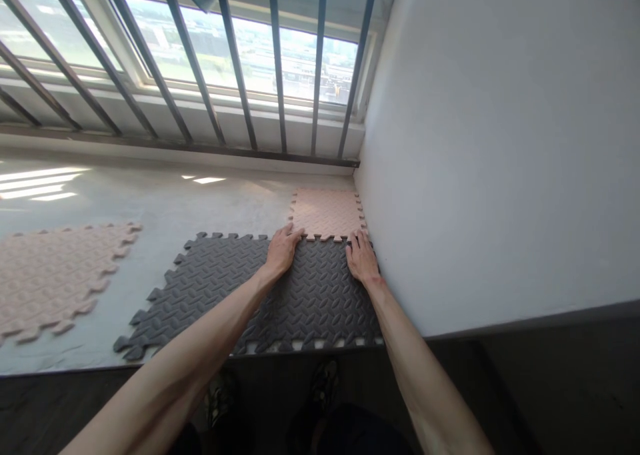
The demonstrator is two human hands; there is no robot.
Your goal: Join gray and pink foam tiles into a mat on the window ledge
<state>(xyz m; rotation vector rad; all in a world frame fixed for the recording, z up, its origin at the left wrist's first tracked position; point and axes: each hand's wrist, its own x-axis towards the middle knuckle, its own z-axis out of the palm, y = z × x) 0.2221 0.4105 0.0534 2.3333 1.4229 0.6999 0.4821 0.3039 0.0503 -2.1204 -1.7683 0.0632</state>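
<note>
A small pink foam puzzle mat (326, 211) lies in the far right corner against the white wall. Its near toothed edge meets a dark grey foam mat (320, 295), which joins a second grey mat (200, 288) on its left. My left hand (283, 248) lies flat with fingers spread on the seam at the pink mat's left near corner. At the right near corner of the pink mat, beside the wall, my right hand (361, 255) presses flat on the same seam. Neither hand holds anything.
Another pink foam mat (55, 275) lies loose at the far left on the pale concrete ledge (200, 201). Dark metal bars (235, 61) stand before the window at the back. The white wall (500, 141) closes the right side. A dark floor lies below the ledge's front edge.
</note>
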